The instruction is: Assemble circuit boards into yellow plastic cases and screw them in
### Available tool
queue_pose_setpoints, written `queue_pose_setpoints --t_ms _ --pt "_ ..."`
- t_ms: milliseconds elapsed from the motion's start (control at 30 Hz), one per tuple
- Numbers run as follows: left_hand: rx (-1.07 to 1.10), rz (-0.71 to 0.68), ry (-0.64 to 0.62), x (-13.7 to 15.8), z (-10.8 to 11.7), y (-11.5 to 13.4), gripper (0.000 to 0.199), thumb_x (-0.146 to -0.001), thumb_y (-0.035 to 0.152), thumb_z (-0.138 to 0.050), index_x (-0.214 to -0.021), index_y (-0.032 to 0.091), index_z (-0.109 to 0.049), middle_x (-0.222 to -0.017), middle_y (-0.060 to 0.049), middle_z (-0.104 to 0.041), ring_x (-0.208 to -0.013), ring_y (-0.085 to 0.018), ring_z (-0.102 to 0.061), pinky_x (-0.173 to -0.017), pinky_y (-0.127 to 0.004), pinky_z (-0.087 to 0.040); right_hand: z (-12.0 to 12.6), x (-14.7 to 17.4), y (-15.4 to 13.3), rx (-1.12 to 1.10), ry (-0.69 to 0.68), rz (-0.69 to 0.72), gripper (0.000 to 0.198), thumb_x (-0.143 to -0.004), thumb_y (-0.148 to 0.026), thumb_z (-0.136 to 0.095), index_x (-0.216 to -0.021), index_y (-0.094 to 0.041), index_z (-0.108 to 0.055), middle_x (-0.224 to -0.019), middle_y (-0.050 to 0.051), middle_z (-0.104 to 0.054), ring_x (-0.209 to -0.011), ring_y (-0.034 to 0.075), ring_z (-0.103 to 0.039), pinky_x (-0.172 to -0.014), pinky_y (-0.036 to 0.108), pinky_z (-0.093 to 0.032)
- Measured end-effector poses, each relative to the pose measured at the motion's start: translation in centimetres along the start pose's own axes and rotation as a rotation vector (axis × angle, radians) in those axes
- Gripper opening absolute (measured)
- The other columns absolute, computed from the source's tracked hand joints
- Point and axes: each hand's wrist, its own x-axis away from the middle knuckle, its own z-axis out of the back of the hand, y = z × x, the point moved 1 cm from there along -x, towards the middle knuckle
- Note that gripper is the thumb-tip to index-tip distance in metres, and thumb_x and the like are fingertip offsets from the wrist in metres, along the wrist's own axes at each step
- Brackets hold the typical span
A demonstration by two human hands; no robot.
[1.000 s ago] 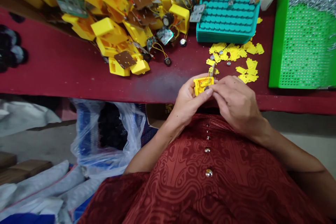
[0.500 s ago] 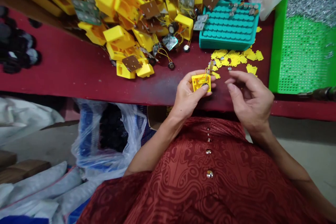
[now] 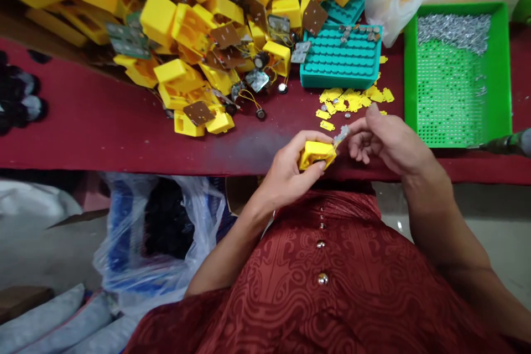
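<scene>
My left hand is closed around a small yellow plastic housing, thumb at its lower edge and fingers behind. The housing is tilted, and a dark round part shows near the thumb. From its upper right corner a small pale circuit board stands out on thin wires. My right hand is beside it, thumb raised apart and fingers loosely bent. One of its fingertips meets or nearly touches the board; which, I cannot tell. Just beyond lie small flat yellow plates and a few button cells.
Yellow housings with wired boards are heaped at back left. Stacked teal trays carry several button cells. A green basket of screws stands right, a screwdriver-like tool by its front edge. Black round parts lie far left.
My left hand has tipped the housing, so its outer side now shows more. My right hand has come in towards the board, its thumb lifted away from the fingers. The view has shifted.
</scene>
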Motion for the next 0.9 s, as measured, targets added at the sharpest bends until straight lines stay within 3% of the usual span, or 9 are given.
queue_pose_setpoints --t_ms 67,133,267,333,400,533,667,767,900 --pt "-0.325 -0.203 0.015 0.3 0.3 0.2 0.028 -0.090 0.009 -0.062 -0.116 0.019 -0.068 -0.105 -0.003 -0.080 -0.085 -0.013 -0.073 -0.079 -0.025 -0.057 0.0 -0.3 -0.1 0.029 -0.074 -0.070 0.083 -0.075 -0.094 -0.073 -0.085 -0.011 -0.073 -0.062 0.005 -0.064 -0.047 0.009 -0.056 -0.041 0.020 -0.042" --pt "-0.510 -0.351 0.014 0.5 0.6 0.4 0.035 -0.089 0.001 -0.054 -0.117 0.018 -0.067 -0.106 -0.003 -0.080 -0.088 -0.013 -0.073 -0.083 -0.024 -0.056 0.2 -0.4 -0.2 0.076 -0.139 -0.088 0.074 -0.073 -0.083 -0.084 -0.086 -0.011 -0.075 -0.067 0.005 -0.067 -0.047 0.006 -0.055 -0.042 0.018 -0.043" --pt "-0.558 -0.391 0.074 0.6 0.8 0.2 0.037 -0.090 0.000 -0.053 -0.119 0.018 -0.067 -0.112 -0.005 -0.081 -0.095 -0.014 -0.074 -0.087 -0.026 -0.057 0.3 -0.3 -0.8 0.039 -0.155 -0.052 0.058 -0.072 -0.064 -0.094 -0.089 -0.012 -0.074 -0.072 0.003 -0.071 -0.048 0.006 -0.058 -0.045 0.017 -0.046" --pt "-0.449 -0.278 0.188 0.4 0.7 -0.3 0.035 -0.088 0.005 -0.058 -0.119 0.019 -0.067 -0.110 -0.004 -0.080 -0.090 -0.014 -0.073 -0.084 -0.027 -0.058 0.0 -0.1 -1.1 0.007 -0.098 0.000 0.052 -0.073 -0.056 -0.096 -0.089 -0.013 -0.071 -0.069 0.001 -0.069 -0.049 0.007 -0.059 -0.047 0.018 -0.048" --pt "-0.202 -0.090 0.284 0.0 0.4 -1.1 0.035 -0.086 0.012 -0.066 -0.120 0.020 -0.066 -0.106 -0.003 -0.079 -0.087 -0.014 -0.072 -0.077 -0.026 -0.058 -0.9 0.2 -1.5 -0.003 0.021 0.091 0.046 -0.076 -0.049 -0.095 -0.089 -0.014 -0.068 -0.069 0.000 -0.068 -0.052 0.007 -0.061 -0.050 0.018 -0.052" --pt "0.436 0.220 0.216 -0.9 -0.5 -1.9 0.045 -0.078 0.031 -0.085 -0.116 0.020 -0.063 -0.102 -0.004 -0.078 -0.090 -0.017 -0.075 -0.072 -0.025 -0.061 -3.6 1.1 -2.0 0.064 0.272 0.347 0.023 -0.088 -0.030 -0.085 -0.090 -0.017 -0.066 -0.081 -0.001 -0.070 -0.067 0.008 -0.069 -0.061 0.019 -0.059" --pt "0.730 0.301 0.197 -1.5 -0.8 -1.5 0.043 -0.071 0.031 -0.091 -0.106 0.019 -0.068 -0.095 -0.003 -0.077 -0.085 -0.016 -0.074 -0.076 -0.029 -0.064 -5.8 1.6 -1.7 0.363 0.359 0.659 0.007 -0.095 -0.017 -0.074 -0.092 -0.017 -0.068 -0.089 -0.001 -0.071 -0.077 0.007 -0.070 -0.068 0.019 -0.058" --pt "0.804 0.314 0.213 -1.4 -0.3 -1.1 0.039 -0.067 0.025 -0.085 -0.103 0.019 -0.071 -0.098 -0.005 -0.079 -0.095 -0.021 -0.076 -0.086 -0.034 -0.065 -6.2 1.8 -1.3 0.592 0.305 0.888 0.007 -0.096 -0.010 -0.072 -0.097 -0.016 -0.069 -0.095 0.001 -0.074 -0.088 0.009 -0.072 -0.080 0.022 -0.060" --pt "0.872 0.334 0.145 -1.0 0.5 -0.6 0.040 -0.064 0.028 -0.073 -0.102 0.016 -0.073 -0.102 -0.011 -0.081 -0.108 -0.030 -0.077 -0.090 -0.040 -0.064 -5.7 2.0 -1.1 0.748 0.209 0.999 0.010 -0.096 -0.009 -0.072 -0.103 -0.017 -0.070 -0.100 0.003 -0.077 -0.096 0.013 -0.075 -0.089 0.026 -0.064"
